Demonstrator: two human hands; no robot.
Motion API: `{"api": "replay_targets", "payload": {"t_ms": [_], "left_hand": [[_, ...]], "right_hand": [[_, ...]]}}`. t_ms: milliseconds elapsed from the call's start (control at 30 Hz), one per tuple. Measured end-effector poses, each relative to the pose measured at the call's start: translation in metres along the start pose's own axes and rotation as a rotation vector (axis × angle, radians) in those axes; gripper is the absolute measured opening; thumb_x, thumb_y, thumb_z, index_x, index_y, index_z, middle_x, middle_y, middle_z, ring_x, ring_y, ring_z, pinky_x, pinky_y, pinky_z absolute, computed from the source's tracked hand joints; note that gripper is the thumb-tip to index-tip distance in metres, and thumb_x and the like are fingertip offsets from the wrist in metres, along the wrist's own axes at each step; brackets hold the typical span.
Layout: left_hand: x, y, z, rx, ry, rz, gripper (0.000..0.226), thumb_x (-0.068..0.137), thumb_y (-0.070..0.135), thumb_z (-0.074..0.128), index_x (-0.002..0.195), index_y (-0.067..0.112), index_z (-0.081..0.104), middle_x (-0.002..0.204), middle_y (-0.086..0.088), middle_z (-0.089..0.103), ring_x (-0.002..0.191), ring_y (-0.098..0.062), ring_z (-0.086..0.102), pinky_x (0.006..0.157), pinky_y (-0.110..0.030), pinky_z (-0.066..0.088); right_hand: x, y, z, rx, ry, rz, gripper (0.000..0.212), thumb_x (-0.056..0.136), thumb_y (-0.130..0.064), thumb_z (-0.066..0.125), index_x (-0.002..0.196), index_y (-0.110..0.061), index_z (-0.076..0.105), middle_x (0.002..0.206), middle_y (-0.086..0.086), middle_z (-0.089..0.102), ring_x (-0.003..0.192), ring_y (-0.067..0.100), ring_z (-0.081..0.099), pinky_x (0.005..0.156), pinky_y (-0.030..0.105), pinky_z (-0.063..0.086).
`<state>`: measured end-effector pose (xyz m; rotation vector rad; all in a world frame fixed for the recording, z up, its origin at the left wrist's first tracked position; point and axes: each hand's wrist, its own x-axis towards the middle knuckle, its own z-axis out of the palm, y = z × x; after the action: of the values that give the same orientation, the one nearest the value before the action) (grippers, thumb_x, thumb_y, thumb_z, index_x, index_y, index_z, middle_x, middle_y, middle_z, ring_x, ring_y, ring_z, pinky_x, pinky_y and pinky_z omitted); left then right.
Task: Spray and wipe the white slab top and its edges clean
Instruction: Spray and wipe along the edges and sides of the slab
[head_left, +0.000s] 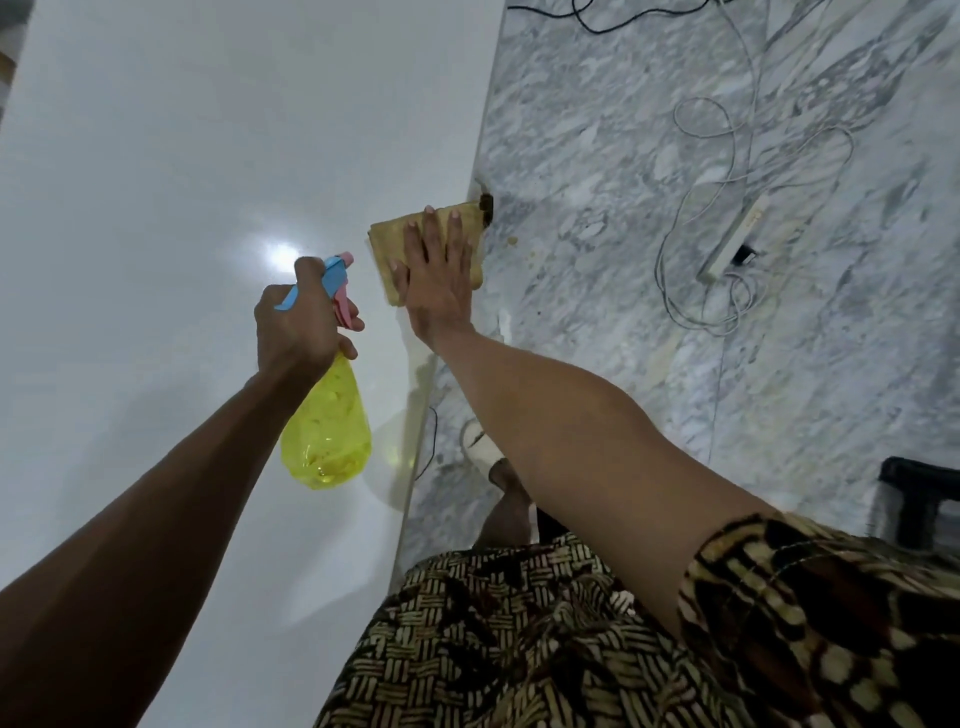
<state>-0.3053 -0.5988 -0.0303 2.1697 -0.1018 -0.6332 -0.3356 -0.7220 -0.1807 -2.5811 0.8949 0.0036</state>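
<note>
White slab, left hand gripping yellow spray bottle holding liquid, right hand flat on cloth

White slab top bare left of spray bottle — open passage there. Right edge occupied: right hand flat on cloth. Floor beyond — cables, power strip.
</note>
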Motion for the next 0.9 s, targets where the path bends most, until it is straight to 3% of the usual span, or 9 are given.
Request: {"api": "replay_targets", "payload": {"t_ms": [167, 367, 533, 633, 700, 833, 900], "left_hand": [[-0.041, -0.023, -0.014, -0.044, 0.051, -0.02, 0.06, 0.1, 0.044, 0.03, 0.134, 0.019, 0.072, 0.082, -0.014, 0.065, 0.089, -0.039, 0.075, 0.059, -0.038, 0.056], [-0.103, -0.055, -0.026, -0.068, 0.087, -0.006, 0.065, 0.093, 0.048, 0.029, 0.133, 0.019, 0.071, 0.082, -0.015, 0.065, 0.081, -0.029, 0.073, 0.053, -0.036, 0.054], [-0.157, -0.091, -0.036, -0.097, 0.134, -0.072, 0.05, 0.109, 0.038, 0.029, 0.129, 0.023, 0.072, 0.08, -0.015, 0.064, 0.083, -0.031, 0.072, 0.047, -0.029, 0.054], [-0.188, -0.11, -0.048, -0.11, 0.147, -0.086, 0.056, 0.098, 0.048, 0.03, 0.124, 0.022, 0.072, 0.077, -0.014, 0.065, 0.084, -0.036, 0.073, 0.052, -0.034, 0.054], [-0.204, -0.123, -0.057, -0.126, 0.177, -0.114, 0.048, 0.103, 0.045, 0.031, 0.114, 0.023, 0.072, 0.076, -0.013, 0.065, 0.09, -0.043, 0.075, 0.052, -0.034, 0.053], [-0.233, -0.158, -0.081, -0.089, 0.2, -0.114, 0.053, 0.105, 0.044, 0.03, 0.127, 0.019, 0.07, 0.083, -0.016, 0.067, 0.087, -0.039, 0.075, 0.057, -0.036, 0.055], [-0.248, -0.176, -0.093, -0.094, 0.205, -0.125, 0.046, 0.11, 0.039, 0.03, 0.12, 0.02, 0.071, 0.088, -0.021, 0.068, 0.085, -0.036, 0.074, 0.056, -0.036, 0.054]], "right_hand": [[-0.055, -0.012, 0.017, 0.027, 0.02, -0.027, 0.054, 0.106, -0.039, 0.028, 0.154, -0.014, 0.032, 0.165, 0.011, 0.017, 0.152, 0.04, 0.004, 0.121, 0.054, 0.01], [-0.11, -0.031, 0.029, 0.097, 0.005, -0.012, 0.053, 0.106, -0.036, 0.028, 0.155, -0.014, 0.027, 0.166, 0.01, 0.01, 0.152, 0.04, -0.003, 0.122, 0.051, 0.007], [-0.165, -0.047, 0.043, 0.066, -0.022, 0.004, 0.055, 0.106, -0.038, 0.026, 0.156, -0.015, 0.025, 0.166, 0.011, 0.008, 0.151, 0.042, -0.002, 0.122, 0.052, 0.003], [-0.198, -0.058, 0.052, 0.091, -0.025, 0.004, 0.054, 0.106, -0.037, 0.028, 0.155, -0.015, 0.027, 0.166, 0.01, 0.009, 0.151, 0.042, -0.003, 0.122, 0.053, 0.003], [-0.22, -0.065, 0.056, 0.108, -0.02, 0.012, 0.054, 0.106, -0.035, 0.031, 0.155, -0.014, 0.027, 0.166, 0.01, 0.009, 0.151, 0.042, -0.003, 0.122, 0.052, 0.003], [-0.266, -0.08, 0.068, 0.133, 0.008, 0.007, 0.052, 0.106, -0.034, 0.032, 0.155, -0.014, 0.03, 0.166, 0.01, 0.011, 0.151, 0.041, -0.002, 0.123, 0.052, 0.003], [-0.292, -0.086, 0.077, 0.133, 0.018, 0.014, 0.052, 0.106, -0.034, 0.033, 0.155, -0.014, 0.03, 0.166, 0.01, 0.012, 0.152, 0.041, -0.001, 0.123, 0.051, 0.002]]}}
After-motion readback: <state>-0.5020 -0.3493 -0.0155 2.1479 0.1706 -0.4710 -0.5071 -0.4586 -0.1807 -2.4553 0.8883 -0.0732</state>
